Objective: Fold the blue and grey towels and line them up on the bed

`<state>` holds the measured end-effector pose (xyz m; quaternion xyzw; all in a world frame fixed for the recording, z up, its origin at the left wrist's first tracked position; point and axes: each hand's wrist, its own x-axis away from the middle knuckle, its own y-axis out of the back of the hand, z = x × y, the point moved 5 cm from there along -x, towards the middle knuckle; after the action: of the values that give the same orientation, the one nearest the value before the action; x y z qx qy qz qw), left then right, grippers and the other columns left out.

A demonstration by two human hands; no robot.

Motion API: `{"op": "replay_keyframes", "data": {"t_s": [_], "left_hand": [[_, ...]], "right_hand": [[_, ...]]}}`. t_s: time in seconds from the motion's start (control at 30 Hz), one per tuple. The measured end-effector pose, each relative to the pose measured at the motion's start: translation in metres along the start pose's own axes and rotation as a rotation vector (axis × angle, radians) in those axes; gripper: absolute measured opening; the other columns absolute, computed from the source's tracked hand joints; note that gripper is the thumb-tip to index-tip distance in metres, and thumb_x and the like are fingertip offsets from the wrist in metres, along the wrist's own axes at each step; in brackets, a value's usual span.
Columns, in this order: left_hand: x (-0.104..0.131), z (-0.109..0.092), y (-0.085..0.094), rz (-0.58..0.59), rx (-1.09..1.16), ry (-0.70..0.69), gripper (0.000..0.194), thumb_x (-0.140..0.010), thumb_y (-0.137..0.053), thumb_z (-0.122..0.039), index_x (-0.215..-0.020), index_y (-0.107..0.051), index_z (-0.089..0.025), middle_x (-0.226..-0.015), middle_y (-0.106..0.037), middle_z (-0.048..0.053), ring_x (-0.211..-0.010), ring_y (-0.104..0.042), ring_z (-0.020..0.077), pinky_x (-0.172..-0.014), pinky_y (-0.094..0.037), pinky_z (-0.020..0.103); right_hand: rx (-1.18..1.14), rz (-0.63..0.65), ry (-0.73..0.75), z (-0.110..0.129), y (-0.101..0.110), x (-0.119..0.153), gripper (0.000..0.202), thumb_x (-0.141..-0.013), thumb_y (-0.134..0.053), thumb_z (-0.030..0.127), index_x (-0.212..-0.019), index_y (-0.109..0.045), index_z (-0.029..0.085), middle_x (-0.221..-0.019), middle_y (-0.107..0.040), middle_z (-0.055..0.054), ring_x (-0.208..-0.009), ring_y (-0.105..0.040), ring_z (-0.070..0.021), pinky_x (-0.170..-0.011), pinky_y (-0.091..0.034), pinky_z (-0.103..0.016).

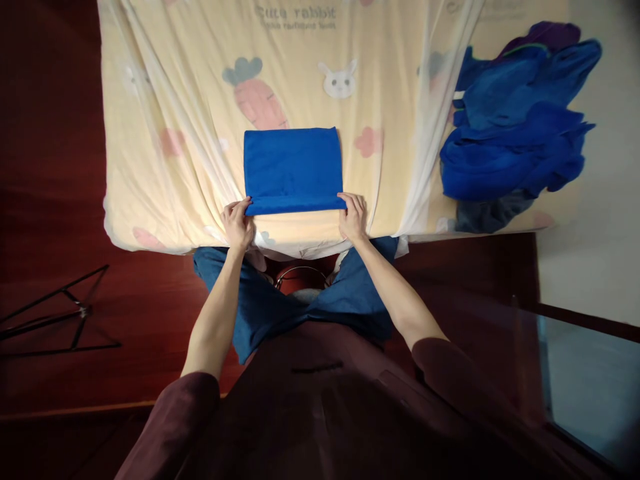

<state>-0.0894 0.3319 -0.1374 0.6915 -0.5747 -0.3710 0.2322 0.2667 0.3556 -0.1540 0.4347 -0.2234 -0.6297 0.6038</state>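
Note:
A blue cloth (294,163) lies flat as a rectangle on the yellow printed sheet, its near edge turned over in a narrow fold. At the near left corner, my left hand (238,223) pinches the end of that fold between thumb and fingers. My right hand (353,215) grips the other end, at the near right corner, with its fingers closed on the cloth. The cloth's far edge rests untouched on the sheet.
The yellow sheet (165,87) covers a bed-like surface and hangs in creases over its near edge. A heap of blue, dark and purple clothes (515,140) lies at the right. Black tripod legs (75,313) stand on the red floor at the left.

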Motion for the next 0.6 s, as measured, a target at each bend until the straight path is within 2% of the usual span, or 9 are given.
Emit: {"op": "replay_keyframes", "data": {"t_s": [0.2, 0.33, 0.47, 0.6], "left_hand": [[0.002, 0.005, -0.001, 0.007, -0.002, 0.046, 0.036, -0.095, -0.047, -0.026, -0.127, -0.063, -0.023, -0.118, -0.068, 0.011, -0.121, -0.049, 0.0309, -0.107, -0.034, 0.049], [0.003, 0.012, -0.001, -0.060, 0.016, 0.085, 0.031, -0.099, -0.045, -0.037, -0.117, -0.065, -0.022, -0.107, -0.065, 0.013, -0.115, -0.051, 0.0301, -0.102, -0.038, 0.048], [0.004, 0.018, -0.003, -0.106, 0.008, 0.125, 0.035, -0.102, -0.039, -0.044, -0.109, -0.065, -0.022, -0.098, -0.062, 0.013, -0.107, -0.053, 0.0292, -0.098, -0.041, 0.048], [0.007, 0.019, -0.004, -0.128, 0.011, 0.174, 0.037, -0.101, -0.040, -0.048, -0.112, -0.063, -0.021, -0.098, -0.061, 0.012, -0.102, -0.056, 0.0277, -0.098, -0.041, 0.047]], "right_hand": [[-0.021, -0.053, 0.000, -0.006, -0.003, 0.002, 0.041, -0.091, -0.043, 0.013, -0.125, -0.063, 0.022, -0.120, -0.067, -0.010, -0.118, -0.059, -0.0277, -0.108, -0.046, -0.049], [-0.042, -0.081, -0.037, -0.009, -0.005, 0.002, 0.030, -0.101, -0.042, 0.030, -0.120, -0.063, 0.023, -0.114, -0.068, -0.010, -0.112, -0.062, -0.0274, -0.103, -0.050, -0.048], [-0.078, -0.109, -0.125, -0.015, -0.007, 0.004, 0.040, -0.104, -0.038, 0.048, -0.108, -0.066, 0.020, -0.100, -0.070, -0.011, -0.102, -0.066, -0.0272, -0.096, -0.053, -0.045], [-0.110, -0.100, -0.184, -0.019, -0.010, 0.006, 0.048, -0.103, -0.036, 0.058, -0.104, -0.066, 0.020, -0.092, -0.070, -0.010, -0.095, -0.068, -0.0255, -0.090, -0.055, -0.040]]}}
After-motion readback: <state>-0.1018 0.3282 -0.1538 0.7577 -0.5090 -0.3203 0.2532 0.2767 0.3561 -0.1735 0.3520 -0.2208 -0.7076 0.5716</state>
